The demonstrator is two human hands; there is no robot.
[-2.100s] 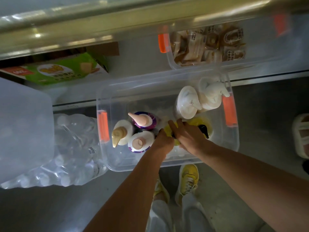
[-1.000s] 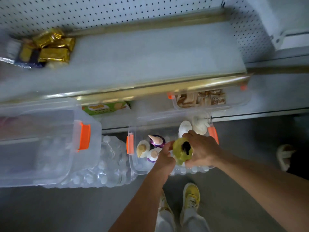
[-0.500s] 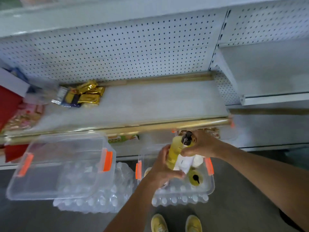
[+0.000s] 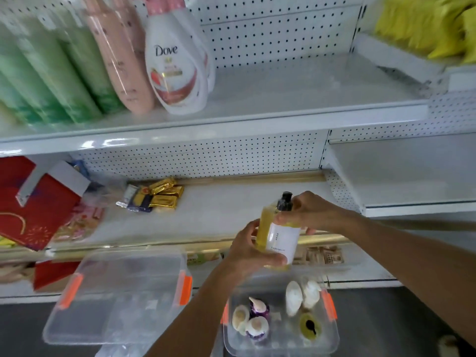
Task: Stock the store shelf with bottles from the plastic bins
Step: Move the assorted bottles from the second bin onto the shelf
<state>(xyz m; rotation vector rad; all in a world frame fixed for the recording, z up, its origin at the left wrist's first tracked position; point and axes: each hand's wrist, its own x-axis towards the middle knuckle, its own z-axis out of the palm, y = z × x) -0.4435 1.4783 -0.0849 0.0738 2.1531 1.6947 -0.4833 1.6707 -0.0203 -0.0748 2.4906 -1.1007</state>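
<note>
I grasp the yellow bottle (image 4: pixel 279 234) with 2 hands, left hand (image 4: pixel 247 249) cupping its base, right hand (image 4: pixel 309 215) steadying the neck, keeping it upright for the shelf (image 4: pixel 257 99).

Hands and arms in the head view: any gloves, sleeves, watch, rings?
Both bare. The left hand and right hand wear no gloves, and no rings show. Both forearms are uncovered as far as the frame edge: no sleeves, watch or wristband in view.
</note>
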